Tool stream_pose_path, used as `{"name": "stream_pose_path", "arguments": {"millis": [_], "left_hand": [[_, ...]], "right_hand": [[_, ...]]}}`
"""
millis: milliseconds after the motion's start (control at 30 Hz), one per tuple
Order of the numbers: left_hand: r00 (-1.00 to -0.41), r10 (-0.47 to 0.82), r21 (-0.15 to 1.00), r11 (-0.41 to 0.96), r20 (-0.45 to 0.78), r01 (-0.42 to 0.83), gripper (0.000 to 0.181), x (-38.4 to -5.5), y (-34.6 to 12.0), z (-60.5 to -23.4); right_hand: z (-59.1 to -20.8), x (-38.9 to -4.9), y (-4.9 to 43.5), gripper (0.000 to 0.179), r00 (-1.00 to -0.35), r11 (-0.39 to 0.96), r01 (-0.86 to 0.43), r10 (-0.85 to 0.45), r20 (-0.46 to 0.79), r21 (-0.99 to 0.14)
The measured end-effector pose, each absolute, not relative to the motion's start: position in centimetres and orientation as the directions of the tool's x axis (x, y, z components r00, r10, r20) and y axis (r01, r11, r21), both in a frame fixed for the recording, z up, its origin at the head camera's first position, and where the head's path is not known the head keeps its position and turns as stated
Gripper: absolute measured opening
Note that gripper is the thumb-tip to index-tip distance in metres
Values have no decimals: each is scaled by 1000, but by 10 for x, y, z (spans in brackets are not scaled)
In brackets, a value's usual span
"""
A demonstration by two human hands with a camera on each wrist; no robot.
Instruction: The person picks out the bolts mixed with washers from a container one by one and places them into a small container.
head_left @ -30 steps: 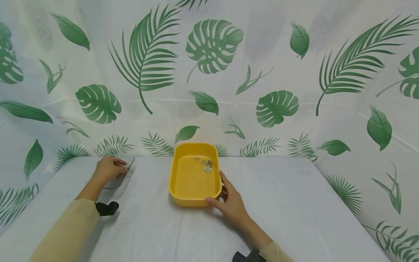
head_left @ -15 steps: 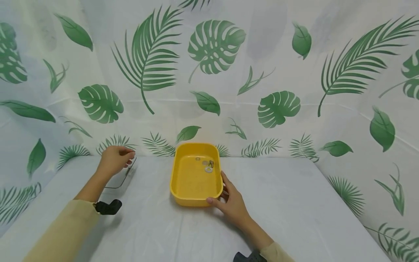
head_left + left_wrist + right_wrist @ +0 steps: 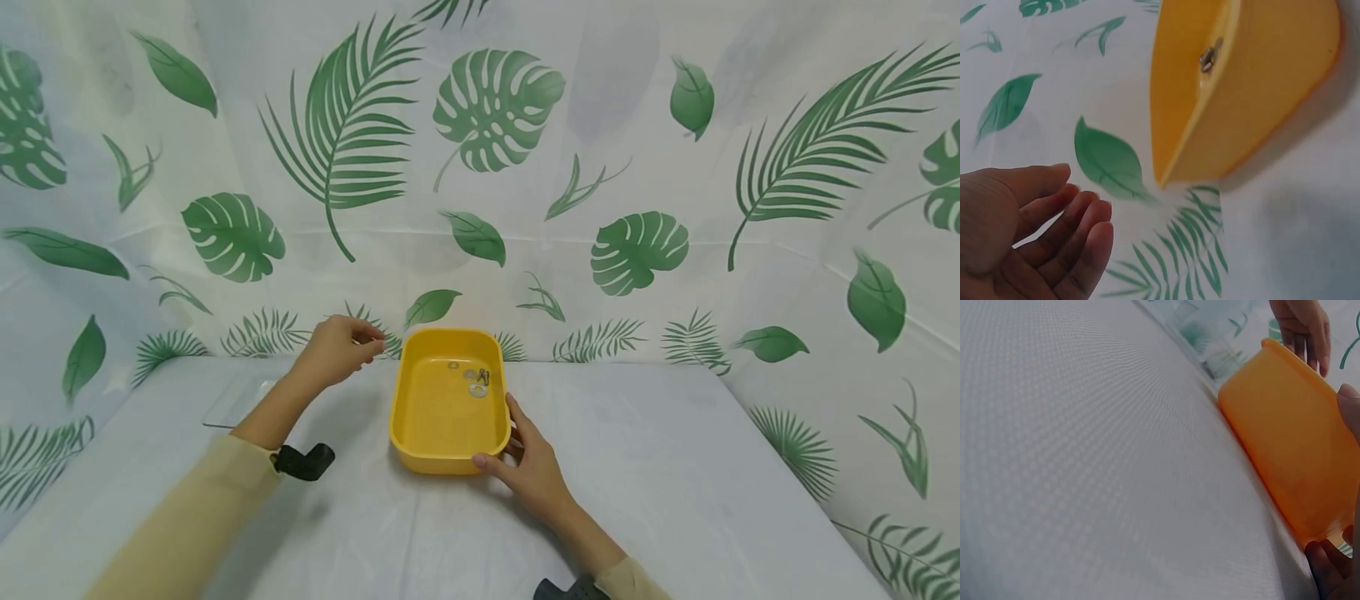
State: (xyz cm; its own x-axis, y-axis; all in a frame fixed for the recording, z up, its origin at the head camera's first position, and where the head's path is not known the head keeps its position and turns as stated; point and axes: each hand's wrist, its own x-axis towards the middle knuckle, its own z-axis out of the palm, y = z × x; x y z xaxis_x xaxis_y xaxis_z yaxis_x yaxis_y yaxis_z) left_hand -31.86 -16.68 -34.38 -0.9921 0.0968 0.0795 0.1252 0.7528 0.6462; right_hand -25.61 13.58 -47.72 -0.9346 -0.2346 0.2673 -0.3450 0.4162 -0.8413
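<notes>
Right hand [image 3: 527, 473]: nearest to us, and it grips the tray, thumb over the near right corner, fingers round the right side.
Yellow tray [image 3: 438, 427]: upright on the white surface [image 3: 675, 475], around the middle of its far edge; that part looks settled, with the tray in place and held.
Clear case [image 3: 231, 403]: flat towards the surface's far left corner, partly hidden by the left forearm; whether anything lies inside, I can't tell.
Loose metal parts: here's the score, a large washer [image 3: 477, 394] and screws [image 3: 483, 377] towards the tray's far right corner, a small ring [image 3: 453, 364] by its far edge; all in, none joined together that I can make out, so plenty looks left.
Left hand [image 3: 343, 346]: in the air beyond the case, just left of the tray's far left corner, fingers loosely bent, nothing visible between them.
Leaf-print cloth [image 3: 525, 242]: backdrop behind the far edge.
</notes>
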Motion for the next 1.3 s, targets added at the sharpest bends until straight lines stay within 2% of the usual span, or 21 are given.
{"name": "stream_pose_path", "arguments": {"millis": [167, 433, 900, 1300], "left_hand": [[-991, 122, 669, 732, 63, 133, 25, -325, -144, -343], [-975, 208, 621, 756, 73, 208, 25, -333, -106, -350], [-958, 285, 759, 632, -36, 159, 26, -362, -58, -373], [-975, 209, 795, 603, -75, 68, 27, -382, -38, -392]], "right_hand": [[-477, -256, 136, 97, -938, 412, -337, -228, 263, -847], [-476, -255, 136, 97, -944, 406, -316, -220, 244, -857], [-477, -259, 137, 96, -941, 418, -328, -228, 251, -847], [-477, -258, 137, 96, -942, 392, -323, -223, 252, -861]]}}
